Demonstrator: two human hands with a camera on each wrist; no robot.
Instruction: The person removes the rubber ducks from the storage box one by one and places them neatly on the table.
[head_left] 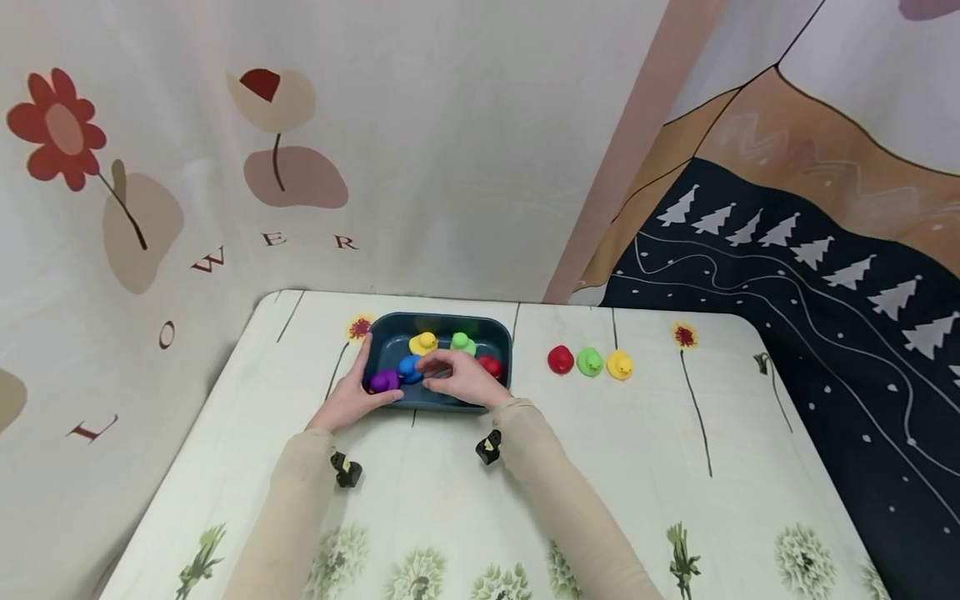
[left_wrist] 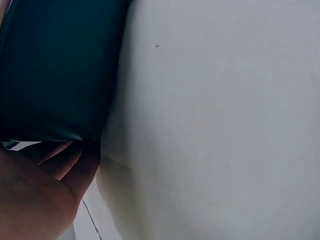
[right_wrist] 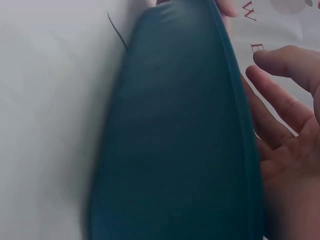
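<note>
A dark teal rectangular tray (head_left: 390, 340) holds small toy ducks: a purple duck (head_left: 385, 381), a blue duck (head_left: 409, 368), a yellow duck (head_left: 423, 343), a green duck (head_left: 462, 342) and a red duck (head_left: 491, 365). At the tray's left end my left hand (head_left: 349, 402) grips the corner, its fingers along the end wall and its thumb by the front rim. My right hand (head_left: 467, 380) reaches over the front rim, fingertips beside the blue duck. In the right wrist view, thumb and forefinger are apart with nothing visible between them. The tray's outer wall (right_wrist: 170, 130) hides the ducks in both wrist views.
To the right of the tray, a red duck (head_left: 560, 359), a green duck (head_left: 590, 362) and a yellow duck (head_left: 620, 365) sit in a row on the white flower-print tablecloth (head_left: 570, 467). A printed curtain (head_left: 465, 167) hangs behind the table.
</note>
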